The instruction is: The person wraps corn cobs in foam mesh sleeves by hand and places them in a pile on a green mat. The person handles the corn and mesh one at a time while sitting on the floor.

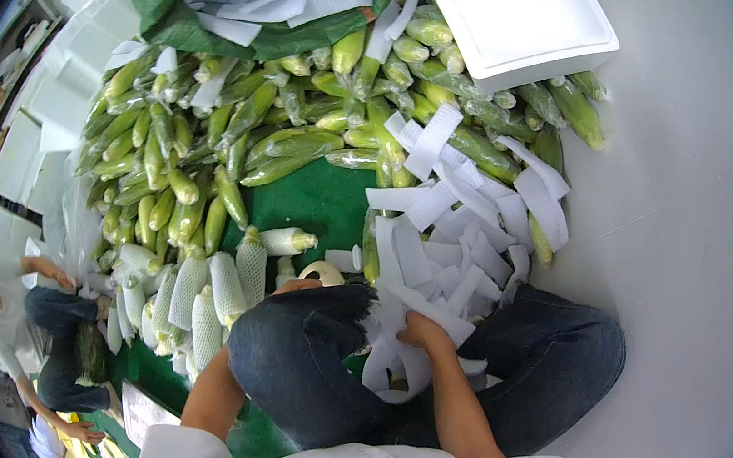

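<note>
My right hand (426, 332) is between my legs, its fingers closed on a flat white foam net sleeve (436, 310) in a loose heap of such sleeves. My left hand (298, 285) shows only in part behind my raised left knee, and its fingers are hidden. Close to it lie ears of corn in white foam nets (205, 327), one with its yellow-green tip pointing right (288, 241). Beyond them spreads a big pile of green corn ears (284, 152) in clear plastic film.
A white foam box (517, 4) stands at the back right, beside a green sack (161, 7) of foam sleeves. Green flooring (317, 198) shows between the piles. At the left another person (16, 318) sits near the netted corn. A pale grey surface (685, 217) lies to the right.
</note>
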Demonstrator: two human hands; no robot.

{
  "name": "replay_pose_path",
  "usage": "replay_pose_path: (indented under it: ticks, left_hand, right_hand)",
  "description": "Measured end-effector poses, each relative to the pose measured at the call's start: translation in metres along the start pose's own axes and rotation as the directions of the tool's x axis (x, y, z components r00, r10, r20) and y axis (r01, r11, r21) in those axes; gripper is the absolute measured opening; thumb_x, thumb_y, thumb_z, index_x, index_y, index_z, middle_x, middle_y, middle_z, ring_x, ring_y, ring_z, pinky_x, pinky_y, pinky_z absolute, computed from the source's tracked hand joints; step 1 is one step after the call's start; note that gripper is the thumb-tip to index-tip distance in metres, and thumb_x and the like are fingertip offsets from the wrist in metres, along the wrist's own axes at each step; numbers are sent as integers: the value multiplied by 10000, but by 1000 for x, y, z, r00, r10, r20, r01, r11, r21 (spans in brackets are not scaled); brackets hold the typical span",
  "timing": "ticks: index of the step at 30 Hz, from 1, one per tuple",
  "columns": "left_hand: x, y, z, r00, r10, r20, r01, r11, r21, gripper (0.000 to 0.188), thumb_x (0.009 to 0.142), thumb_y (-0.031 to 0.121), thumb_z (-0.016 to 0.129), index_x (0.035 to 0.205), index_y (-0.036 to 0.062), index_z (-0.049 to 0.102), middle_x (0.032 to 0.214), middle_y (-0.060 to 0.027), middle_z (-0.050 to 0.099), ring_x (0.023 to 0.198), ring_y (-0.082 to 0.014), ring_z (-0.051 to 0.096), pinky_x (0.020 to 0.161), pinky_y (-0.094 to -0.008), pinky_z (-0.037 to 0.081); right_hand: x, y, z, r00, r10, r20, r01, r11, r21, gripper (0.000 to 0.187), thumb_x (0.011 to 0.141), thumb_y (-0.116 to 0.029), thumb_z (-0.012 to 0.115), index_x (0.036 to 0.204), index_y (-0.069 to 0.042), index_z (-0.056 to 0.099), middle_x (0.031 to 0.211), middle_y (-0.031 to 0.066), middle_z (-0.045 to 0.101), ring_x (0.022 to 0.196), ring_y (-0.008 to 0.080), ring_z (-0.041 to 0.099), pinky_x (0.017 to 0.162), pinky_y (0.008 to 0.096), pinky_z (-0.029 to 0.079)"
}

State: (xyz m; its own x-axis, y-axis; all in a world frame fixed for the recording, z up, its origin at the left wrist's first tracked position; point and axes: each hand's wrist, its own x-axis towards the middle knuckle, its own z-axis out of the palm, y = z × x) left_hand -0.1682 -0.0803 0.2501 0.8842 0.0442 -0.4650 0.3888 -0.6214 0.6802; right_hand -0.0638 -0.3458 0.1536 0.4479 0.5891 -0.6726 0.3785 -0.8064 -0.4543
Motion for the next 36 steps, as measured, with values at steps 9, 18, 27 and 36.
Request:
replay_pose_path:
  ticks: [9, 18, 27, 36]
  left_hand:
    - [239, -66, 40, 985, -109, -132, 119, 990, 73, 522, 795, 358, 574, 1142, -24, 495, 996, -238, 626, 937, -343, 614, 818, -417, 481]
    - [280, -90, 96, 910, -406, -83, 395, 911, -121, 905, 611, 515, 708, 1188, -57, 311, 1132, -286, 496, 1065, -391, 531, 887, -404, 458]
    - [299, -125, -16, 788, -274, -551, 110, 944, -312, 833, 746, 430, 678, 1329, -35, 306, 1100, -276, 509, 1036, -400, 518, 886, -414, 437]
    - [229, -71, 28, 652, -37, -757, -247, 934, -259, 304, 879, 120, 539, 1174, 48, 551, 1157, -182, 520, 1035, -322, 522, 906, -339, 403]
  right_hand:
    - [-9, -5, 37, 946, -177, -273, 180, 984, -14, 596, 694, -289, 733, 1180, -30, 505, 1195, 201, 532, 1161, 368, 470, 982, 399, 377]
    - [58, -19, 45, 1000, -22, -15, 27, 835, 550, 289, 811, -217, 646, 1025, -26, 607, 970, 159, 622, 882, 309, 588, 777, 395, 452]
    - [66, -34, -53, 841, -285, 460, 131, 932, 337, 417, 787, -143, 642, 1165, -42, 498, 1036, 174, 600, 981, 302, 578, 840, 408, 447]
    - [128, -62, -91, 998, -12, -59, 60, 214, 975, 306, 823, -115, 555, 1117, -34, 525, 935, 14, 567, 822, 120, 530, 784, 224, 414]
